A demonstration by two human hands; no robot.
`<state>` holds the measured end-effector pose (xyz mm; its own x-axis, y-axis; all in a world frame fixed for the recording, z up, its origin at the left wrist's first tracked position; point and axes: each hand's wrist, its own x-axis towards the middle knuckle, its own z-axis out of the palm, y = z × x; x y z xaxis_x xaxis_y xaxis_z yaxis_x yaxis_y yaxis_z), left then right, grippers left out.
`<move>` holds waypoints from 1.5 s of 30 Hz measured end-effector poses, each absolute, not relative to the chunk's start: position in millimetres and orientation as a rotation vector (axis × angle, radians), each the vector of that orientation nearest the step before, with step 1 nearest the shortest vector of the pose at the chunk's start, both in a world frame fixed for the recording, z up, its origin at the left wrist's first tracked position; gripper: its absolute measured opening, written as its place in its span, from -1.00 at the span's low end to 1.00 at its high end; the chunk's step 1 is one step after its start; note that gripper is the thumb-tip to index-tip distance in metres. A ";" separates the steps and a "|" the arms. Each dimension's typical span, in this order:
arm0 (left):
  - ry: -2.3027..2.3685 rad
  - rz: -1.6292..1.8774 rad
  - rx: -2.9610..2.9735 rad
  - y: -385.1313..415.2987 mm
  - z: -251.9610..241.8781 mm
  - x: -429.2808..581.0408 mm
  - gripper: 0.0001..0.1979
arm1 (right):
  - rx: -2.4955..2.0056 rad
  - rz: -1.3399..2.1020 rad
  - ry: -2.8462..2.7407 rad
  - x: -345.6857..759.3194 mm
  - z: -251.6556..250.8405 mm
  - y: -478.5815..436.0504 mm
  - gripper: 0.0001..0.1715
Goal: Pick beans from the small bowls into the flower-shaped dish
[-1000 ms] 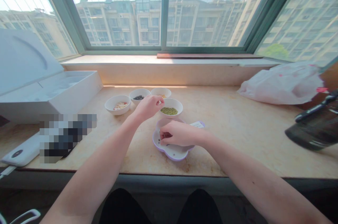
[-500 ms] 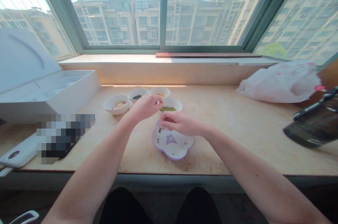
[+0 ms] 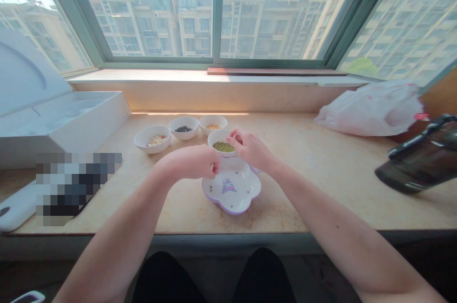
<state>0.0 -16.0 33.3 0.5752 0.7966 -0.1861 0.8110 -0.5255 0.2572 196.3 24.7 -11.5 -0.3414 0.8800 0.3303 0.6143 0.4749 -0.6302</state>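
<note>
My left hand (image 3: 195, 162) hangs over the upper left rim of a white, flower-shaped plate (image 3: 243, 184) with a purple edge and a cartoon figure. Its fingers are pinched together; whatever they hold is hidden. At the right rim of a white bowl (image 3: 213, 136) of green mung beans (image 3: 223, 147), my right hand (image 3: 253, 148) is closed with its fingertips together, and I cannot make out anything in them. A few small dark bits lie on the plate. Behind stand three more white bowls: one with pale slices (image 3: 156, 141), one with black beans (image 3: 183, 129), one with yellow-orange grains (image 3: 213, 126).
An open white box (image 3: 89, 117) stands at the left, with a white device (image 3: 19, 207) and a blurred dark object before it. To the right are a white plastic bag (image 3: 371, 110) and a dark jug (image 3: 410, 165). The counter's front edge runs above my knees.
My left hand has come back from above the bowls to the plate. My right hand has gone from over the plate to the mung bean bowl. The view has shifted slightly.
</note>
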 end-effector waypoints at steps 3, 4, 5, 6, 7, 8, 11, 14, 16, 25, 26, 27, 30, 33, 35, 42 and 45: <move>1.327 -0.082 2.464 -20.3 27.3 1.1 -0.87 | -1.301 0.458 -2.051 197.6 -12.3 26.6 -0.82; 1.334 -0.061 2.466 -21.4 25.3 1.5 -0.87 | -1.322 0.440 -2.046 198.0 -12.3 27.1 -0.83; 1.342 -0.050 2.471 -22.4 23.5 2.1 -0.87 | -1.339 0.427 -2.043 198.3 -12.3 27.6 -0.83; 1.354 -0.050 2.479 -23.3 22.1 2.7 -0.86 | -1.356 0.416 -2.041 198.4 -12.3 28.0 -0.83; 1.368 -0.062 2.488 -24.2 21.1 3.4 -0.85 | -1.371 0.408 -2.039 198.5 -12.3 28.2 -0.83; 1.382 -0.081 2.496 -25.0 20.3 4.1 -0.84 | -1.384 0.401 -2.037 198.3 -12.2 28.3 -0.83; 1.385 -0.124 2.523 -26.7 17.7 6.1 -0.83 | -1.410 0.382 -2.028 197.7 -11.9 27.7 -0.83; 1.365 -0.119 2.550 -26.7 13.3 7.1 -0.83 | -1.411 0.389 -2.024 197.2 -12.3 27.1 -0.83; 1.357 -0.131 2.564 -26.0 10.1 7.6 -0.82 | -1.407 0.409 -2.032 197.2 -13.4 27.4 -0.84; 1.364 -0.231 2.638 -27.6 10.9 12.1 -0.83 | -1.405 0.420 -2.047 196.9 -13.5 26.9 -0.80; 1.374 -0.234 2.644 -28.2 12.0 12.9 -0.84 | -1.405 0.420 -2.046 196.7 -12.7 26.1 -0.80; 1.382 -0.240 2.654 -28.7 12.9 13.7 -0.84 | -1.406 0.421 -2.047 196.6 -12.2 25.5 -0.80; 1.395 -0.242 2.675 -29.3 13.4 15.4 -0.83 | -1.414 0.419 -2.057 196.4 -12.1 24.7 -0.80; 1.381 -0.108 2.650 -27.5 9.5 15.4 -0.81 | -1.418 0.415 -2.064 196.2 -13.3 25.5 -0.79; 1.352 0.013 2.637 -24.6 6.3 14.7 -0.78 | -1.417 0.419 -2.063 196.3 -13.6 26.0 -0.79; 1.201 0.111 2.686 -9.6 14.9 13.4 -0.82 | -1.420 0.412 -2.061 197.4 -11.0 26.0 -0.81; 1.200 0.239 2.716 -1.8 18.8 13.4 -0.82 | -1.419 0.402 -2.069 198.0 -10.8 26.8 -0.81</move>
